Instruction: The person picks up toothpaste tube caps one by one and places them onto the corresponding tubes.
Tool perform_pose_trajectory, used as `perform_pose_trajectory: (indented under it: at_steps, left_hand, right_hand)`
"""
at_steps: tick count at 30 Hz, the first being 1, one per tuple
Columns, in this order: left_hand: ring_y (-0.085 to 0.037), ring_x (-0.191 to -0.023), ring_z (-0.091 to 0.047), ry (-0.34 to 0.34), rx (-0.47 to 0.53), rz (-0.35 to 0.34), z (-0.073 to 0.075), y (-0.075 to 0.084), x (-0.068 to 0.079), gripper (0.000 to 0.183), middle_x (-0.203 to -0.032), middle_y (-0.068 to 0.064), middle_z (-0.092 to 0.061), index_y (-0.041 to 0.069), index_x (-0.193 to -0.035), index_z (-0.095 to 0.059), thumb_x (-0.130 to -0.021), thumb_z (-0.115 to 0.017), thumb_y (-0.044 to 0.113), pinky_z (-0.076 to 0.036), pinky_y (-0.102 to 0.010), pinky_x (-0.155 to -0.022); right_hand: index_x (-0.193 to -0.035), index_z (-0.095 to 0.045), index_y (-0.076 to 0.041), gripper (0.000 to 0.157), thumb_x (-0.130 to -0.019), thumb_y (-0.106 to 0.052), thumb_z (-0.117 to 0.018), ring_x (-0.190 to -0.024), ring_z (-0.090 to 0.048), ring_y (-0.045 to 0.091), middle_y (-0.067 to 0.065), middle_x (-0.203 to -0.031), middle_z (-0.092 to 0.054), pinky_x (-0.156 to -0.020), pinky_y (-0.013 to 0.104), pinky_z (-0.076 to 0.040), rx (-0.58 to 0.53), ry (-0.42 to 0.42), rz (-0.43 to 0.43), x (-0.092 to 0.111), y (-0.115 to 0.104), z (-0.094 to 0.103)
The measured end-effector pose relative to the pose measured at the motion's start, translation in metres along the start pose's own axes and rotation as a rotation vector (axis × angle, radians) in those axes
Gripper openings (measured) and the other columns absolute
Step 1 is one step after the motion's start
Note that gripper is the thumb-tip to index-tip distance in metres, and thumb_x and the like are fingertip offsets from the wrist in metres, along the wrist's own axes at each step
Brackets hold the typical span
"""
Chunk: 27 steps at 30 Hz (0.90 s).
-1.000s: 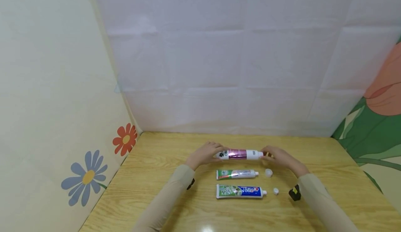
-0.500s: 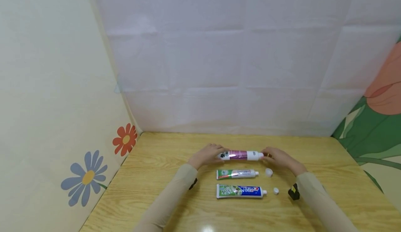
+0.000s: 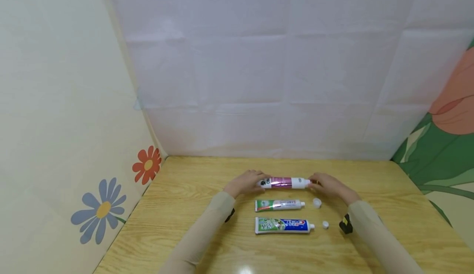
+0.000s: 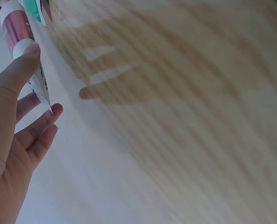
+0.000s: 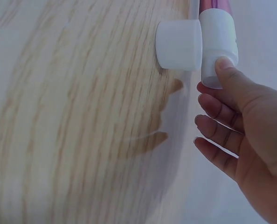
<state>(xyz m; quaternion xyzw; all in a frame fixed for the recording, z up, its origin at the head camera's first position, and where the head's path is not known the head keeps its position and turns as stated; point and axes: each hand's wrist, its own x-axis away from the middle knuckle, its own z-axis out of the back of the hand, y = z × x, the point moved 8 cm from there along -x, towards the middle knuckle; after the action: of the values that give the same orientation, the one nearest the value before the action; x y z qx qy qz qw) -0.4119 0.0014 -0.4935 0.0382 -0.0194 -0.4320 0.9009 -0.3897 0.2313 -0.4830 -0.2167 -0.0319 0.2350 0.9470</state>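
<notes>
A pink and white toothpaste tube [image 3: 281, 182] lies crosswise between my hands at the back of the row. My left hand [image 3: 244, 183] holds its flat tail end, thumb on one side and fingers on the other in the left wrist view. At the tube's other end, my right hand [image 3: 331, 186] pinches the white cap [image 5: 212, 74] between thumb and index finger, its other fingers loosely bent. Nearer to me lie a smaller green and white toothpaste tube [image 3: 280, 205] and a green and blue toothpaste tube [image 3: 283, 225], both with bare nozzles pointing right.
A larger white cap [image 3: 317, 203] stands right of the small tube, and a smaller white cap [image 3: 325, 224] sits right of the green and blue one. The wooden table [image 3: 192, 171] meets a pale cloth backdrop [image 3: 237, 130] behind.
The pink and white tube has shifted very slightly right with my left hand. My right hand stays at its cap end. The other tubes and loose caps have not moved.
</notes>
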Motion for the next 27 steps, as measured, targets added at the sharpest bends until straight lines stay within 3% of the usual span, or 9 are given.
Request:
perform_pose_trajectory:
  at_steps: [16,27]
  left_hand:
    - [-0.02,-0.12,-0.05,-0.003,0.015,0.008,-0.006,-0.002,-0.003,0.055,-0.134,-0.003,-0.05,0.024,-0.14,-0.04,-0.089,-0.057,0.038,-0.036,-0.04,-0.106]
    - [-0.017,-0.118,-0.051,-0.02,0.08,0.038,-0.012,-0.007,-0.006,0.055,-0.133,-0.002,-0.05,0.025,-0.14,-0.04,-0.089,-0.058,0.034,-0.042,-0.03,-0.1]
  right_hand:
    - [-0.108,-0.064,-0.004,0.03,-0.093,-0.029,-0.056,-0.09,-0.06,0.022,0.005,-0.096,-0.063,-0.083,0.044,-0.05,0.005,-0.009,0.011,-0.005,0.007,-0.007]
    - [-0.108,-0.063,-0.004,0.031,-0.093,-0.03,-0.056,-0.089,-0.059,0.021,0.004,-0.095,-0.063,-0.082,0.043,-0.05,0.016,-0.017,0.002,-0.005,0.006,-0.007]
